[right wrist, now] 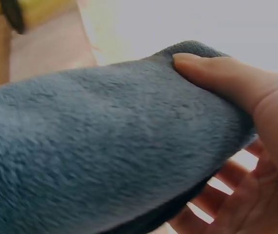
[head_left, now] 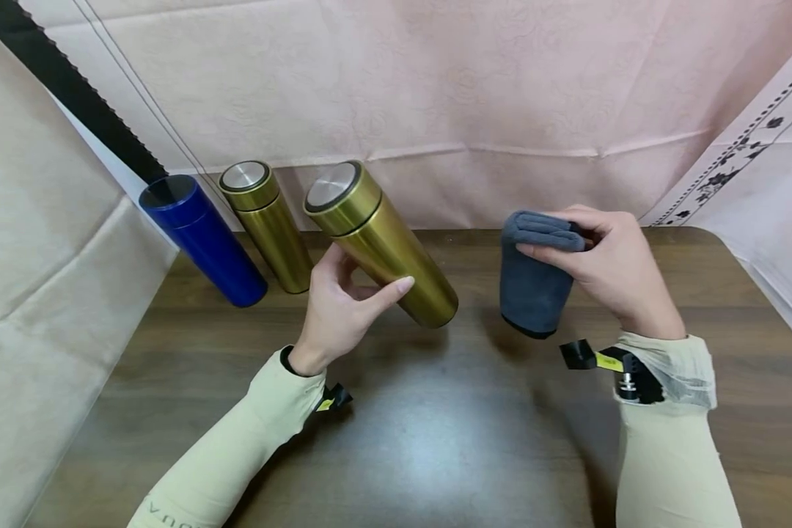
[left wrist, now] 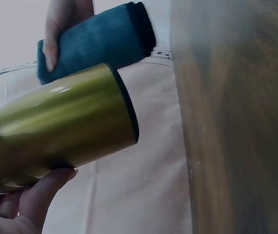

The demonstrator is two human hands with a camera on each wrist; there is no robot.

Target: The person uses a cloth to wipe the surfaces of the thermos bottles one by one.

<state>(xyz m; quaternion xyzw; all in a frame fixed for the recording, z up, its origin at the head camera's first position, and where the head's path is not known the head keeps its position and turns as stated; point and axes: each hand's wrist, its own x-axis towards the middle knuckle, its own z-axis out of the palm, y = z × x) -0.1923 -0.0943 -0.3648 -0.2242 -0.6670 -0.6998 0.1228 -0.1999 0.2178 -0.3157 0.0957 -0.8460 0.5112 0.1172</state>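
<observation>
My left hand (head_left: 339, 308) grips a gold thermos flask (head_left: 399, 257) with a steel-topped lid, thumb along its near side. The flask leans, lid toward the upper left, and its dark-rimmed base shows in the left wrist view. To the right, my right hand (head_left: 607, 257) pinches a folded grey-blue cloth (head_left: 534, 286) near its top folds, thumb in front. Fuzzy pile covers the cloth (right wrist: 109, 141) in the right wrist view. In the left wrist view the cloth (left wrist: 100, 39) appears just beyond the flask (left wrist: 66, 122).
A second gold flask (head_left: 273, 238) stands at the back left, next to an open-topped blue cylinder (head_left: 204, 242). Both are on the brown wooden table (head_left: 422, 440). Pale cloth hangings (head_left: 435, 88) enclose the table's back and sides.
</observation>
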